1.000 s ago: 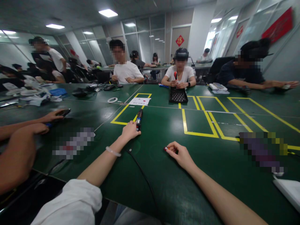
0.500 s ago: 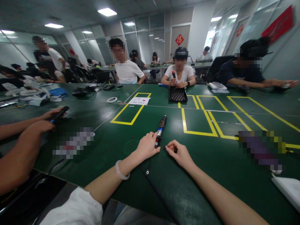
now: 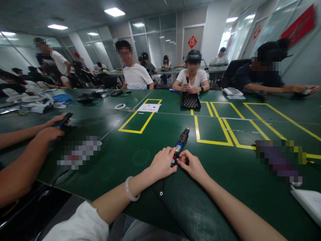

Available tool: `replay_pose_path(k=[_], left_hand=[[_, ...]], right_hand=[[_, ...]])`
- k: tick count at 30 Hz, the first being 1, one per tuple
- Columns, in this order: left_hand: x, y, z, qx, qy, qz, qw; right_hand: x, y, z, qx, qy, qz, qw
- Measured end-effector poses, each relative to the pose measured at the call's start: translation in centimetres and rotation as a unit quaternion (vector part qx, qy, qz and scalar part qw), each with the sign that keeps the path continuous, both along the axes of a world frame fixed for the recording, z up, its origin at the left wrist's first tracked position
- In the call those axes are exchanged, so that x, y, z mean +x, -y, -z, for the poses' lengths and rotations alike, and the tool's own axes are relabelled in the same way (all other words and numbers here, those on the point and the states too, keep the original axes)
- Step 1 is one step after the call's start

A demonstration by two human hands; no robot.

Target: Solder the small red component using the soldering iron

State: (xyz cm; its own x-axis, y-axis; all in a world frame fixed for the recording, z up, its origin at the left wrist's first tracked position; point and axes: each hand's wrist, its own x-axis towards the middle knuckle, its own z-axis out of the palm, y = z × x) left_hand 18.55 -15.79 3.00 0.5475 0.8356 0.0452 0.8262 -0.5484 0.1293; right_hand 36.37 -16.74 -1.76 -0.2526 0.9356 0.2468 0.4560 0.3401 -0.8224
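Observation:
My left hand (image 3: pixel 163 163) is wrapped around the rear part of a slim electric screwdriver (image 3: pixel 179 146), black with blue and silver bands. Its thin bit points away from me, up and to the right. At the tool's rear right side, my right hand (image 3: pixel 192 165) pinches a small orange-red piece (image 3: pixel 180 160), too small to name. That piece is at or against the screwdriver; contact is hard to tell. Below my left hand a black cord (image 3: pixel 167 205) with a small white ring (image 3: pixel 161 193) runs across the green table (image 3: pixel 220 201) toward me.
On the left, a co-worker's arms (image 3: pixel 27 160) reach in, holding a dark tool (image 3: pixel 65 119). Pixelated long objects lie left (image 3: pixel 80 152) and right (image 3: pixel 277 162). A black tray (image 3: pixel 190 106) stands before a person opposite (image 3: pixel 192 75). Yellow tape (image 3: pixel 214 144) marks rectangles; a paper sheet (image 3: pixel 150 107) lies ahead.
My left hand and the screwdriver have shifted right and slightly toward me, up to my right hand. The screwdriver now tilts more to the right, and its rear meets my right fingertips.

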Motion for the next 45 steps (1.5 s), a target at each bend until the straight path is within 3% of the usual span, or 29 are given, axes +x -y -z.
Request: replay_pose_path(k=[13,21,26,37,41,45], left_hand=[[1.3,0.1,1.3,0.057,-0.014,-0.043,0.997],[-0.5,-2.3,1.3,0.073,-0.029,-0.053,0.995],[-4.2,-6.2,1.4,0.086,-0.057,-0.099,0.99],[-16.3,-16.2,1.1,0.054,-0.118,-0.23,0.964],[-19.4,-18.1,0.5,0.038,-0.125,-0.252,0.959],[-20.4,-18.6,-0.2,0.054,-0.129,-0.253,0.957]], right_hand=[[0.1,0.2,-0.1,0.019,0.023,0.007,1.0],[0.1,0.2,-0.3,0.008,0.01,0.01,1.0],[0.2,0.1,-0.1,0.004,0.022,-0.001,1.0],[0.3,0.0,-0.1,0.011,0.051,-0.007,0.999],[0.2,-0.1,0.1,0.016,0.061,-0.007,0.998],[0.3,-0.1,0.2,0.021,0.07,-0.008,0.997]])
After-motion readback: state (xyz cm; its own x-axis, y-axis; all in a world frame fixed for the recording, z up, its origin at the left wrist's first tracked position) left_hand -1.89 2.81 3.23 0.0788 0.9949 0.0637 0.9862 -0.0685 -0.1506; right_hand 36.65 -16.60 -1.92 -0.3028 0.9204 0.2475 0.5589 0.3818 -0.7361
